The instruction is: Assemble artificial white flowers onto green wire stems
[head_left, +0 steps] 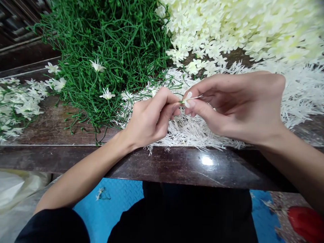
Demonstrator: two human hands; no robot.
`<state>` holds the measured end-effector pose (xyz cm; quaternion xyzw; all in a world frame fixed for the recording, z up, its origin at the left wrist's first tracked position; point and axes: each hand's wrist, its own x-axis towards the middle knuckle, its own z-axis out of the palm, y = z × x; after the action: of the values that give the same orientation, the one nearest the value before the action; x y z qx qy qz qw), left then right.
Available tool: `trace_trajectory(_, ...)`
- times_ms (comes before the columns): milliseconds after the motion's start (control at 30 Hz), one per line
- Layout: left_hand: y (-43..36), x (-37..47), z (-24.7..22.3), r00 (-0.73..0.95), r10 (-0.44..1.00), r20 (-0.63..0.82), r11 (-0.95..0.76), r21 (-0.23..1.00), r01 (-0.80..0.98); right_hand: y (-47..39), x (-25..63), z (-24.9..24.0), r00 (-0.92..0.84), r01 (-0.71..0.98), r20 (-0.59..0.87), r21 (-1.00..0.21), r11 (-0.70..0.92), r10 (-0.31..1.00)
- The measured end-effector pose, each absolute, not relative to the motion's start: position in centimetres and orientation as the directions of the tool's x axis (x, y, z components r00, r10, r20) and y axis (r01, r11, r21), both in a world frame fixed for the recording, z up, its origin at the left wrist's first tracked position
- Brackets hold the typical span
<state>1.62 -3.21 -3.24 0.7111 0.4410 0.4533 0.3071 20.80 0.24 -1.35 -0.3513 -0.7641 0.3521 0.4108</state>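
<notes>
My left hand (152,116) pinches the green stem end of a small artificial flower, just over the table's front edge. My right hand (243,104) has its thumb and forefinger closed on the white petals of that artificial flower (187,100), and thin white strands stick out to the right. Below both hands lies a heap of white spiky flower pieces (187,131). Behind my left hand rises a big tangle of green plastic stems (113,44), with a few white blossoms (107,94) on it.
A large pile of cream petal pieces (227,27) fills the back right. White flowers on stems (21,101) lie at the far left of the dark wooden table (50,131). On the blue floor mat (116,192) is a fallen flower (100,193). Something red (306,222) sits at lower right.
</notes>
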Motion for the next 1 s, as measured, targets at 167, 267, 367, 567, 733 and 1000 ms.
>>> trace_trajectory(167, -3.1, 1.6, -3.2, 0.235, 0.886, 0.400, -0.462, 0.807, 0.369, 0.0, 20.7, -1.3, -0.412, 0.351, 0.568, -0.622, 0.700, 0.712)
trace_trajectory(267, -2.9, 1.5, -3.3, 0.237, 0.885, 0.400, -0.463, 0.804, 0.374, 0.1, 20.7, -1.6, -0.408, 0.334, 0.631, -0.569, 0.751, 0.659)
trace_trajectory(367, -2.8, 1.4, -3.4, 0.248, 0.861, 0.444, -0.509, 0.762, 0.401, 0.1, 20.7, -1.9, -0.421, 0.334, 0.648, -0.540, 0.773, 0.635)
trace_trajectory(567, -2.2, 1.3, -3.8, 0.312, 0.778, 0.545, -0.628, 0.683, 0.373, 0.3, 20.7, -1.6, -0.466, 0.294, 0.590, -0.600, 0.744, 0.659)
trace_trajectory(733, -2.3, 1.7, -3.2, 0.207, 0.879, 0.429, -0.475, 0.820, 0.319, 1.1, 21.2, -0.8, -0.466, 0.092, 0.472, -0.816, 0.571, 0.749)
trace_trajectory(1000, -2.4, 2.0, -1.9, 0.133, 0.934, 0.331, -0.353, 0.914, 0.198, 5.3, 23.8, -0.7, -0.064, -0.075, 0.495, -0.868, 0.490, 0.867)
